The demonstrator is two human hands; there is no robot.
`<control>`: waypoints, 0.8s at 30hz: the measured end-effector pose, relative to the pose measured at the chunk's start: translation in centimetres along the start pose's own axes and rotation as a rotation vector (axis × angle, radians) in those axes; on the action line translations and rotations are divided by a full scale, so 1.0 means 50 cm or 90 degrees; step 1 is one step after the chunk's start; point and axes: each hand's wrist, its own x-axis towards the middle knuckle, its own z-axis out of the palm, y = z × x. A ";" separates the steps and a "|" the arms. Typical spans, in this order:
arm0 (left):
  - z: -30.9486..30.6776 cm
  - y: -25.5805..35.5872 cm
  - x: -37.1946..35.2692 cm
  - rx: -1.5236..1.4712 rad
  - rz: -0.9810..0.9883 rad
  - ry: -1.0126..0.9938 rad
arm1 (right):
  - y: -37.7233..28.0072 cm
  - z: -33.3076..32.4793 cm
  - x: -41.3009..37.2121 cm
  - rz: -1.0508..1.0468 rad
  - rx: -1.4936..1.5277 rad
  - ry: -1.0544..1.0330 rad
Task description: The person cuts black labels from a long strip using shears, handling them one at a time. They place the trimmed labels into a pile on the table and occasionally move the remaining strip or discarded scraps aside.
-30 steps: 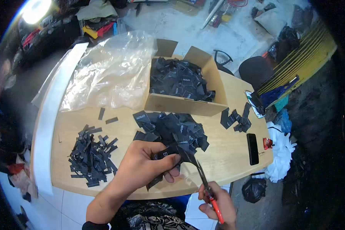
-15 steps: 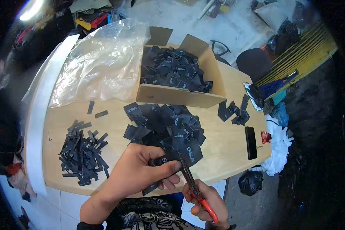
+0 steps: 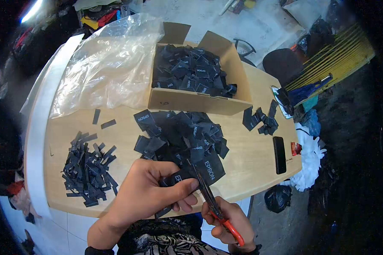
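My left hand [image 3: 151, 187] pinches a black fabric label strip between thumb and fingers, and one end of it hangs below the palm. A label printed EPSON [image 3: 215, 168] shows beyond the blades, to the right of my left thumb. Scissors [image 3: 208, 196] with red handles are in my right hand [image 3: 230, 214], their blades slanting up and left across the strip beside the left thumb. Just past my hands lies a heap of black EPSON labels [image 3: 187, 131]. To the left is a pile of narrow black pieces [image 3: 87, 172].
Behind the heap stands an open cardboard box [image 3: 200, 103] full of black labels. Clear plastic sheeting [image 3: 106, 70] and a white strip [image 3: 40, 140] cover the table's left side. At right are a few black labels [image 3: 268, 123], a phone [image 3: 279, 155] and a small red item [image 3: 295, 148].
The view has shifted slightly, with the table and box sitting a little higher in it. Both hands keep their holds on the label strip and the scissors.
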 end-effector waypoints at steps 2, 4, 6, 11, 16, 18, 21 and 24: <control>0.001 0.003 0.000 -0.018 -0.010 0.000 | 0.006 0.001 0.001 -0.029 -0.032 0.016; 0.001 0.004 0.002 -0.016 -0.013 0.001 | 0.003 -0.001 0.004 -0.021 -0.039 0.011; 0.001 0.009 0.001 -0.016 -0.026 0.005 | 0.001 -0.001 0.005 -0.013 -0.045 0.006; -0.006 0.004 0.001 -0.018 -0.021 0.004 | -0.011 0.004 0.007 -0.030 -0.039 0.016; -0.008 0.011 -0.002 -0.029 -0.034 0.001 | -0.003 0.006 0.009 -0.035 -0.074 0.034; -0.008 0.009 0.000 -0.038 -0.026 -0.003 | -0.007 0.007 0.009 -0.032 -0.077 0.037; -0.008 0.009 0.001 -0.043 -0.018 -0.005 | -0.007 0.007 0.011 -0.035 -0.095 0.039; -0.010 0.005 0.003 -0.057 -0.018 -0.005 | -0.001 0.007 0.011 -0.026 -0.098 0.046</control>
